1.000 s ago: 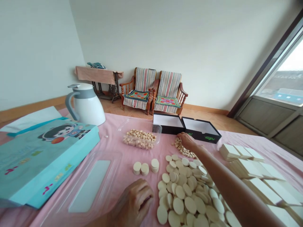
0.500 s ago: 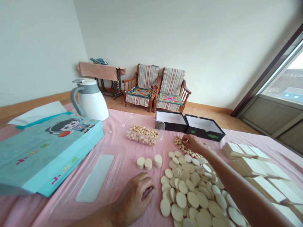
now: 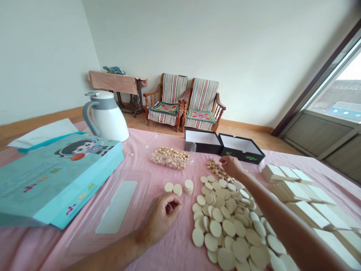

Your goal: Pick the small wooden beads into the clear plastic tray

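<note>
Lying beneath the right grip (image 3: 231, 165) are small beads (image 3: 214, 168).

Plenty of daylight here, all coming in from the window (image 3: 338, 101) on the right, so the room looks bright and even. The pane itself is blown out nearly white. Shadows stay soft: a faint one sits under the left hand (image 3: 163, 215) on the pink cloth (image 3: 175, 256), with thin ones under the discs (image 3: 225, 222). There's a mild sheen on the jug (image 3: 108, 120). The wide lens tilts the window frame and stretches the corners. The centre is sharp, while the blocks (image 3: 304, 199) at bottom right go a bit smeary.
</note>
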A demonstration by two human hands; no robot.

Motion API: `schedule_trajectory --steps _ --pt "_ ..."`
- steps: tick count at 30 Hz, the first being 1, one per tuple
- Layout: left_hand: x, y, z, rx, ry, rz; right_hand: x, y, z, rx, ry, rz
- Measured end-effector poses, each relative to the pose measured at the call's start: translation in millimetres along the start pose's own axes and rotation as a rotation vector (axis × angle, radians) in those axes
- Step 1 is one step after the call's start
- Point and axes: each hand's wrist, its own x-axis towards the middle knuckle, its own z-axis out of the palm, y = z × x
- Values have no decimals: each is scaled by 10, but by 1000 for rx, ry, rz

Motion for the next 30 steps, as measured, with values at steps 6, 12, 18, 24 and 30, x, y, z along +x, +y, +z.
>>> schedule_trajectory --steps 6,12,18,24,30 --pt "24 -30 -4 -30 -12 -30 177 -632 -255 256 123 -125" --pt "48 -32 -15 -51 -12 -58 496 -1280 -395 568 135 -245" --pt "50 -46 -13 -67 -1 -73 606 -776 -284 173 29 -97" --pt "31 -26 -17 -68 5 -49 514 -275 46 -65 -150 -42" --pt "35 -25 -21 -53 10 -51 488 -259 141 -71 -110 12"
